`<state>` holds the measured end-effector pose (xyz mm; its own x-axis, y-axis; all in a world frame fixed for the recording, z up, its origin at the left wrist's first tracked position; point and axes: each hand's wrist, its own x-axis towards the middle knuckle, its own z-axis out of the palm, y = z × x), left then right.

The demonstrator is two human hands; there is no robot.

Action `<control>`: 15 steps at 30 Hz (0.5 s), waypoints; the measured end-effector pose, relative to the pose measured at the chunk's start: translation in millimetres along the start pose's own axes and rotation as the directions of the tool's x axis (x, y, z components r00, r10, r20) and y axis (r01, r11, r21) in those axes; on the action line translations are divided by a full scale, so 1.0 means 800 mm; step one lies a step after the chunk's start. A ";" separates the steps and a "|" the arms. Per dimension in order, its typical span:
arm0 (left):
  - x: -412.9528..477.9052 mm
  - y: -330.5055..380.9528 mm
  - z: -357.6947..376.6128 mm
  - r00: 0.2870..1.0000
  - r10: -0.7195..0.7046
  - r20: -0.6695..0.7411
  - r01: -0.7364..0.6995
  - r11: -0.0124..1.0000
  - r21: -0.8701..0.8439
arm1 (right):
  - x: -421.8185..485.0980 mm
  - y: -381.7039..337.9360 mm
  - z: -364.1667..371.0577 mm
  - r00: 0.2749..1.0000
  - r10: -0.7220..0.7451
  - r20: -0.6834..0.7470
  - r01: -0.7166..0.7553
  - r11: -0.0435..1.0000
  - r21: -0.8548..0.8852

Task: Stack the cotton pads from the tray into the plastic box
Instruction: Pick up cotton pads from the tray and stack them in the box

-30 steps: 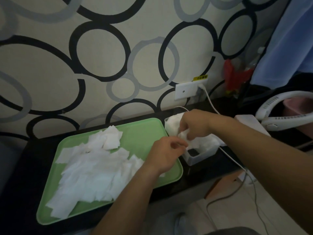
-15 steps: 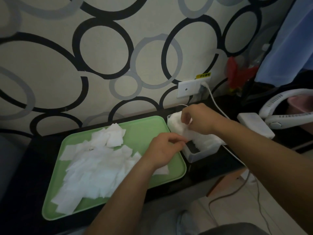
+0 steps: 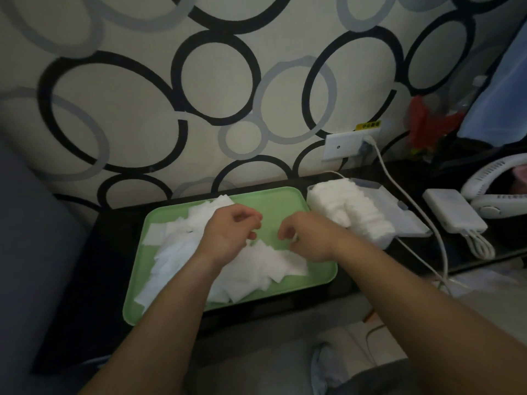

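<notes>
A green tray [image 3: 285,201] on the dark table holds a loose heap of white square cotton pads [image 3: 176,252]. To its right stands the clear plastic box [image 3: 410,223], with a tall, leaning stack of pads [image 3: 350,212] in it. Both my hands hover over the middle of the tray, close together. My left hand [image 3: 231,235] has its fingers curled just above the heap; whether it pinches a pad is hidden. My right hand [image 3: 305,238] has curled fingers with a sliver of white pad showing at the fingertips.
A wall socket [image 3: 342,146] behind the box feeds a white cable [image 3: 410,206] that runs past the box's right side. A white power bank [image 3: 453,212] and a white neck fan [image 3: 496,195] lie further right. The table's front edge is just below the tray.
My right hand has left the stack in the box and come left over the tray. My left hand has shifted a little left over the heap.
</notes>
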<state>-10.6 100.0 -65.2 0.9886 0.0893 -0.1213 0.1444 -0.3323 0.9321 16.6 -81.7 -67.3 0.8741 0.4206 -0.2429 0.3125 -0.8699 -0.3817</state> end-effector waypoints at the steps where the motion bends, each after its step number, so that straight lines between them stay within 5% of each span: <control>1: -0.002 -0.003 -0.006 1.000 0.003 -0.004 -0.003 1.000 0.007 | 0.004 0.000 0.011 1.000 0.014 0.026 -0.013 1.000 -0.020; 15: -0.012 -0.022 -0.031 0.998 0.054 0.026 -0.057 0.988 0.144 | 0.009 -0.018 0.030 0.990 -0.070 -0.120 0.075 0.996 0.037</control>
<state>-23.8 128.5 -71.6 0.9957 0.0464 -0.0798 0.0922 -0.4682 0.8788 9.3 -60.2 -85.2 0.8884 0.4466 -0.1062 0.3635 -0.8257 -0.4314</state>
